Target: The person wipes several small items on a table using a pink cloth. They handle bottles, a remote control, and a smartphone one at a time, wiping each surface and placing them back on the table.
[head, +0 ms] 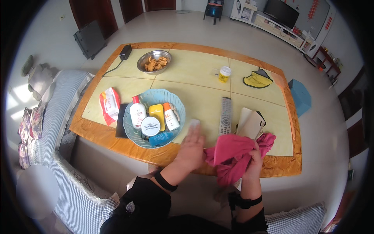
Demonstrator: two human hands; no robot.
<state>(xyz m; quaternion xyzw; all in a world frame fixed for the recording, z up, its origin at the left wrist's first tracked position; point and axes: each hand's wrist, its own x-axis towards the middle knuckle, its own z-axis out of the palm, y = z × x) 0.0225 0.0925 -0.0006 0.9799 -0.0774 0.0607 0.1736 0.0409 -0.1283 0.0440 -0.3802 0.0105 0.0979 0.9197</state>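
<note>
My left hand (191, 147) reaches over the table's near side, its fingers stretched forward at a small white object (195, 121). Blur and the fingers hide most of that object, so its kind and whether it is gripped are unclear. My right hand (253, 162) clutches a bunched pink cloth (233, 149) at the near edge. Just beyond the cloth are a gold phone or phone case (244, 120) and a second, similar one (256, 124); the cloth covers their lower ends. A grey remote control (226, 115) lies between my hands.
Left of my left hand, a blue plastic basket (178, 101) holds several bottles and a round jar. Nearby are wet wipes (110, 106), a metal bowl (143, 68) of food, a black power adapter (125, 52), a yellow-labelled tub (224, 74) and a yellow-grey cloth item (258, 79).
</note>
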